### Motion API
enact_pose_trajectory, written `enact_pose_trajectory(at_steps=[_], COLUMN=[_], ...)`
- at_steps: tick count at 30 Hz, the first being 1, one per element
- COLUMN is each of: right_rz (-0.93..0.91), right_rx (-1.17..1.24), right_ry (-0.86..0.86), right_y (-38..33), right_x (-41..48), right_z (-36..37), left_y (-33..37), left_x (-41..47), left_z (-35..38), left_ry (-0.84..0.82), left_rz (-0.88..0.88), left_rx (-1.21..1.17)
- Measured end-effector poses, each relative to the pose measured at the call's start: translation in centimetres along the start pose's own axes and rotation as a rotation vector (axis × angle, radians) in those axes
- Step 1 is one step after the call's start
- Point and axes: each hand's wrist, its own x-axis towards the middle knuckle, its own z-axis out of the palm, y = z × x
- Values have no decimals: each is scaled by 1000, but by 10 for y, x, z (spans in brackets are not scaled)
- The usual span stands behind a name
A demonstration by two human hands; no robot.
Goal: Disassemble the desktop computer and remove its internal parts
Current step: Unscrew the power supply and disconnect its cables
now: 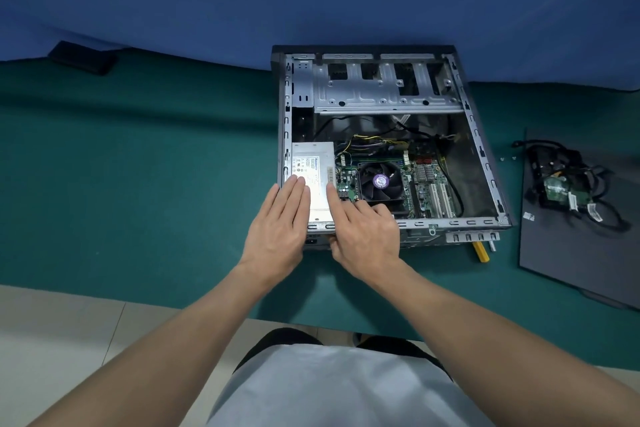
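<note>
An open desktop computer case lies on its side on the green table. In its near left corner sits the silver power supply. My left hand lies flat on the supply's near part with straight fingers. My right hand is beside it, its index finger stretched along the supply's right edge and its thumb at the case's near rim. To the right are the motherboard and the black CPU fan. Yellow and black wires run from the supply over the board.
The metal drive cage fills the far part of the case. A dark side panel lies at the right with a bundle of removed cables and small boards on it. A yellow-handled screwdriver lies by the case. A black object is far left.
</note>
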Motion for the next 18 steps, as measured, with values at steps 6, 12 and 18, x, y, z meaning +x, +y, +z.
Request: enact_pose_trajectory(at_steps=[6,12,18], right_rz=[168,19,131], right_rx=[19,159,948], right_ry=[1,-147,-308], right_y=[-11,1,48], right_x=[6,5,49], right_z=[-4,-18,-62], left_y=[12,0,-15], left_x=[10,7,7], left_z=[2,-8,-15], left_ry=[75,-103,-215], left_rz=[-178,-121,-235], left_rx=[-50,-86,-500])
